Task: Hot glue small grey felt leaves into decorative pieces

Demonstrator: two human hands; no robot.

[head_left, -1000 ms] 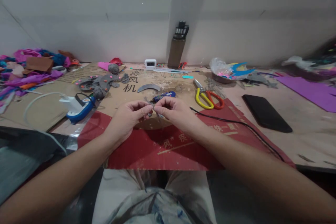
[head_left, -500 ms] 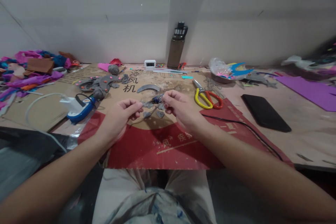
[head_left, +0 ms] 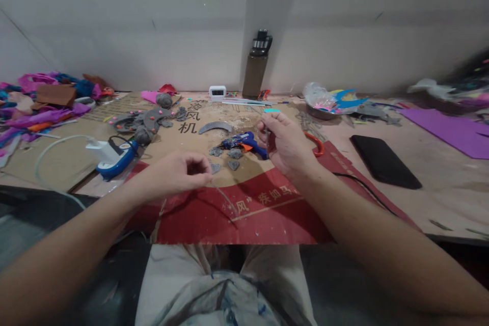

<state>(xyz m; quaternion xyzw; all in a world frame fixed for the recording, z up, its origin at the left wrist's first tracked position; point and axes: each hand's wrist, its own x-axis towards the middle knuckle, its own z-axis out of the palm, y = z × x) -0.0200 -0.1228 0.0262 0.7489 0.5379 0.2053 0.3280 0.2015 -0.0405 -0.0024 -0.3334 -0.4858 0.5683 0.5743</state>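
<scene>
My left hand (head_left: 189, 172) is closed in a pinch above the red edge of the cardboard, beside small grey fuzzy pieces (head_left: 234, 164). Whatever lies between its fingertips is too small to name; a thin pale strand runs below them. My right hand (head_left: 284, 142) is raised with its fingers pressed together, near the handle of a blue glue gun (head_left: 239, 140) with an orange trigger. Something thin and greyish shows at those fingers, too blurred to identify. Behind the right hand, scissors show only a red handle loop (head_left: 318, 144). A grey curved strip (head_left: 216, 127) lies beyond the gun.
Grey pieces with pink and orange dots (head_left: 133, 121) and a blue-and-white power strip (head_left: 116, 160) are at left. A phone (head_left: 384, 162) and purple sheet (head_left: 451, 132) lie right. A bottle (head_left: 254, 74), small white clock (head_left: 217, 92) and filled bowl (head_left: 323, 111) stand at the back.
My right hand has moved right and up, uncovering the glue gun and covering most of the scissors. My left hand has come slightly lower and nearer, so the hands are farther apart.
</scene>
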